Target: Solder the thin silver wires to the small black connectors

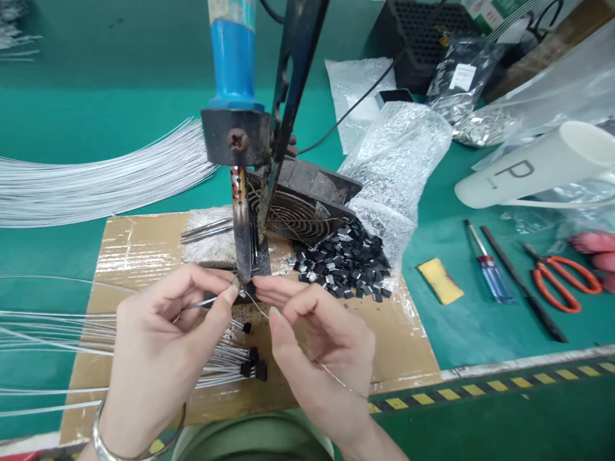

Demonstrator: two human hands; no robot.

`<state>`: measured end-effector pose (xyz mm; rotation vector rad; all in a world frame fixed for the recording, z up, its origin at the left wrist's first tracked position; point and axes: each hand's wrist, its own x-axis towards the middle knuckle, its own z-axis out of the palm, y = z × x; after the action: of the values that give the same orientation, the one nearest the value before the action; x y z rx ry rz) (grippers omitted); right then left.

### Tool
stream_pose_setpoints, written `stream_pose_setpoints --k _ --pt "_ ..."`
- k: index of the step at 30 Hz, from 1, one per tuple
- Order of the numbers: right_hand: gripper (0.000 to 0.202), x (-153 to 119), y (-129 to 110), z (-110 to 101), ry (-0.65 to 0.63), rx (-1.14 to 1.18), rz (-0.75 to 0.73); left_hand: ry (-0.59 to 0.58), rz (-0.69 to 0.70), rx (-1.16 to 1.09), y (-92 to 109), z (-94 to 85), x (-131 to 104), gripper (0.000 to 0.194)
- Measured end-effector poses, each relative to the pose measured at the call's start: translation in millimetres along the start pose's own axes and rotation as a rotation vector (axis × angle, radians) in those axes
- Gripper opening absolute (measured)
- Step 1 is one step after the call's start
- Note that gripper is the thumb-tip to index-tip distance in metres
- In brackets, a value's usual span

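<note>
Our left hand pinched a pale wire; our right hand held thin solder: light, bendy, probably best gripped behind its tip!

A dark capital "P" is printed on the side of the white cup lying at the right; a smaller mark beside the letter is too small to read. At the far right, a white label sits on a black bag, its print unreadable. The green-and-white pack beyond it bears blurred characters. Yellow-and-black warning stripes run along the bench's near edge.
</note>
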<state>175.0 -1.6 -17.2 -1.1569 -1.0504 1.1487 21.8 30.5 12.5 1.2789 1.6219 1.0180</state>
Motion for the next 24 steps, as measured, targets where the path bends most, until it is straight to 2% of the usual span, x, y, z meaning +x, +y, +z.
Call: stream_pose_setpoints --k 24 --pt "0.025 0.8 2.1 1.7 0.024 -0.032 -0.026 0.001 0.002 0.015 -4.1 -1.9 -0.3 0.005"
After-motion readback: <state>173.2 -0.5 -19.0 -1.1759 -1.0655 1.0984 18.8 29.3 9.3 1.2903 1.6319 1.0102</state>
